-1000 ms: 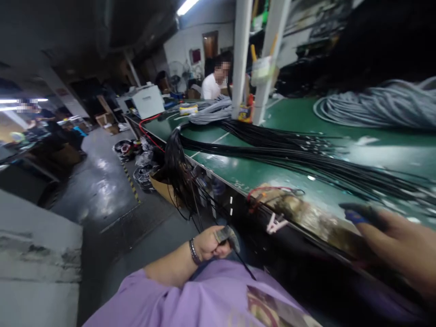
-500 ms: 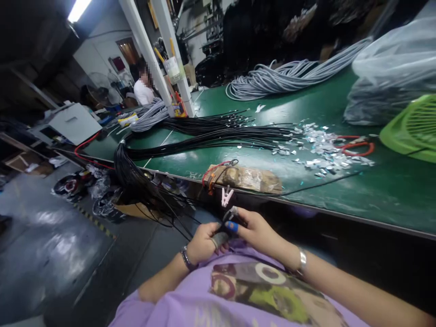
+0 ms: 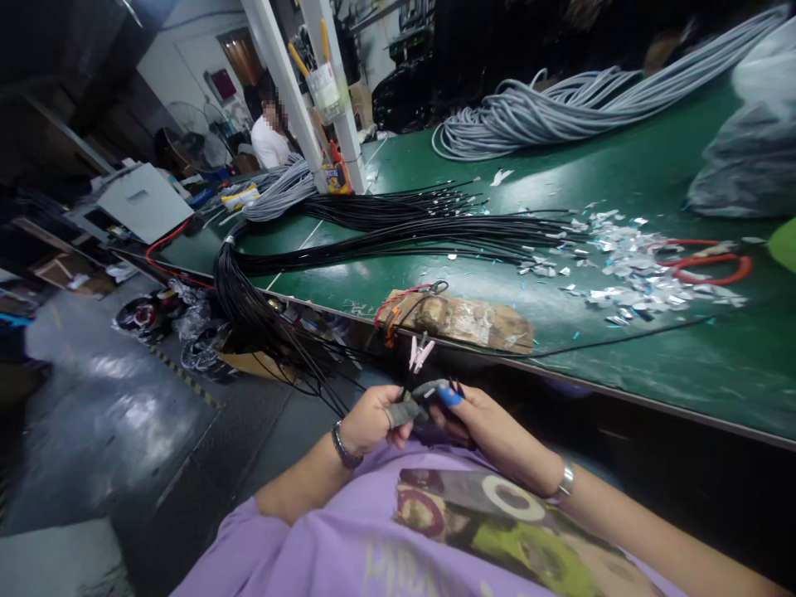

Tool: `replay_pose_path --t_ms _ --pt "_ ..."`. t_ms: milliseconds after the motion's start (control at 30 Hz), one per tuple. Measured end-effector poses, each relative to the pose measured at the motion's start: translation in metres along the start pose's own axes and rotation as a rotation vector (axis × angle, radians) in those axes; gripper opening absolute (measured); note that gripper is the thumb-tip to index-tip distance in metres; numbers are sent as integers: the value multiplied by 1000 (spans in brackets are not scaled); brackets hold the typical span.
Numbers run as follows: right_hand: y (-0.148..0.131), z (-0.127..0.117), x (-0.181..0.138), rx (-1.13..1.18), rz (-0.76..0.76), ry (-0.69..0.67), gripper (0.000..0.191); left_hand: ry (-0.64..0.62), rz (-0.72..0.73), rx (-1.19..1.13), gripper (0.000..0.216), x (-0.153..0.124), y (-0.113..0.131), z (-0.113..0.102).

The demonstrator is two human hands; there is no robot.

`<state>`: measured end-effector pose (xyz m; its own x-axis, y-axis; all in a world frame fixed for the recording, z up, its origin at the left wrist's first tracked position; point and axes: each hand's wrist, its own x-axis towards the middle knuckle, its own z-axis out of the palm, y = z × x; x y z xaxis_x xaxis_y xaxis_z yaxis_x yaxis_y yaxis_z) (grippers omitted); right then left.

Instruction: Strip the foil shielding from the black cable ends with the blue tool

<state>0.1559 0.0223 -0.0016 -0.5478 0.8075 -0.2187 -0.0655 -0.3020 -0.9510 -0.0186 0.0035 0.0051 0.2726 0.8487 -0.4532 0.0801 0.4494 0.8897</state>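
My left hand [image 3: 375, 419] is closed on a thin black cable, in front of my body and just below the bench edge. Grey wrapping covers some of its fingers. My right hand [image 3: 488, 421], with blue tape around its thumb, pinches the same dark cable close beside the left fingertips. Short dark ends poke up near that thumb, and the exact grip is partly hidden. A black cable bundle [image 3: 233, 286] hangs over the bench edge at the left, its loose strands running down toward my left hand. Just above my fingers, a pale pink clothes peg [image 3: 420, 355] hangs at the bench edge.
The green bench [image 3: 652, 365] carries more black cables [image 3: 398, 236], scraps of foil [image 3: 628, 265], a red loop [image 3: 715, 269] and a grey cable coil [image 3: 547, 116]. A taped wooden block [image 3: 466, 322] lies at its edge. Farther back, a person [image 3: 269, 141] sits beyond the white posts [image 3: 279, 83].
The view has swung slightly left, so the bench things sit farther right and the green fan is nearly out of frame. My right thumb and fingers have shifted on the cable.
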Motion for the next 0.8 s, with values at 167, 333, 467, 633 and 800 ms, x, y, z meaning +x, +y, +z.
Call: replay_pose_path --t_ms 167,333,467,633,800 --pt "-1 -8 -2 -412 -202 29 55 237 160 -34 49 3 -1 4" --pt "-4 -5 0 -476 -248 -12 44 506 568 419 19 0 -8 -1" --pt "-5 1 1 -367 -215 10 38 625 837 758 12 0 -15 -6" --pt "-6 5 2 -335 -223 20 39 701 958 990 15 1 -22 -5" --pt "-3 5 1 -387 -233 25 41 727 937 1069 14 -1 -26 -5"
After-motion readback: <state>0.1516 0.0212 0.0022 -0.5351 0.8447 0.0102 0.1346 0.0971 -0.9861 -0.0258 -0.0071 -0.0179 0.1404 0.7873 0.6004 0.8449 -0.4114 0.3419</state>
